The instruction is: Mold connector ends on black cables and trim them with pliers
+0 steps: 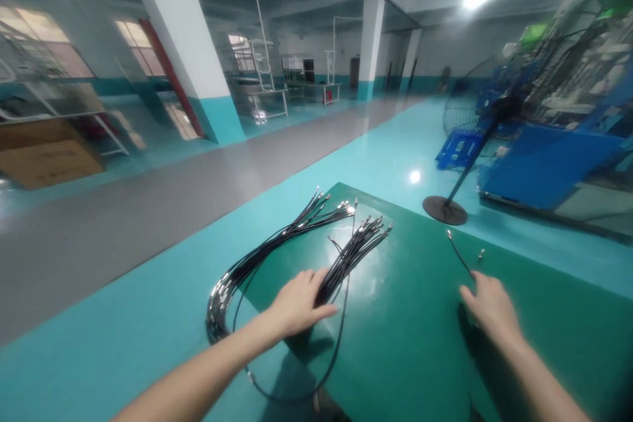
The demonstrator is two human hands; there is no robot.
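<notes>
My left hand (302, 303) is wrapped round a bundle of thin black cables (352, 254) with shiny metal ends, its thumb stretched out along the near side. The bundle's metal tips point away to the far right, over the green tabletop (395, 336). A second bundle of black cables (267, 247) lies to the left and hangs over the table's edge in a curve. One cable loops down below my left wrist. On the right, my right hand (489, 306) pinches a single black cable (459, 254), whose metal tip points away from me. Its other end is hidden.
A small metal piece (481, 254) lies on the table beyond my right hand. Past the table stand a fan with a round base (445, 210), a blue crate (459, 150) and blue machinery (548, 161). A pillar (185, 33) and a cardboard box (49, 155) are at left.
</notes>
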